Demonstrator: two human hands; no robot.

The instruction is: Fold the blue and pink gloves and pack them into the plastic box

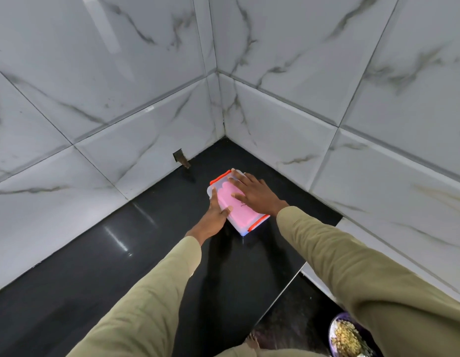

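Observation:
A clear plastic box (245, 221) with red-orange clips at both short ends lies on the black counter near the wall corner, its lid on. Pink glove material (227, 193) shows through the lid; no blue glove is visible. My right hand (254, 193) lies flat on the lid's far right part, fingers spread. My left hand (214, 219) holds the box's left long side, thumb resting on the lid.
The glossy black counter (125, 253) meets white marble-look tiled walls (146, 86) on the left and right, forming a corner behind the box. A small dark wall opening (180, 157) sits left of the box. Below the counter edge, a bowl of food (348, 340) stands on the floor.

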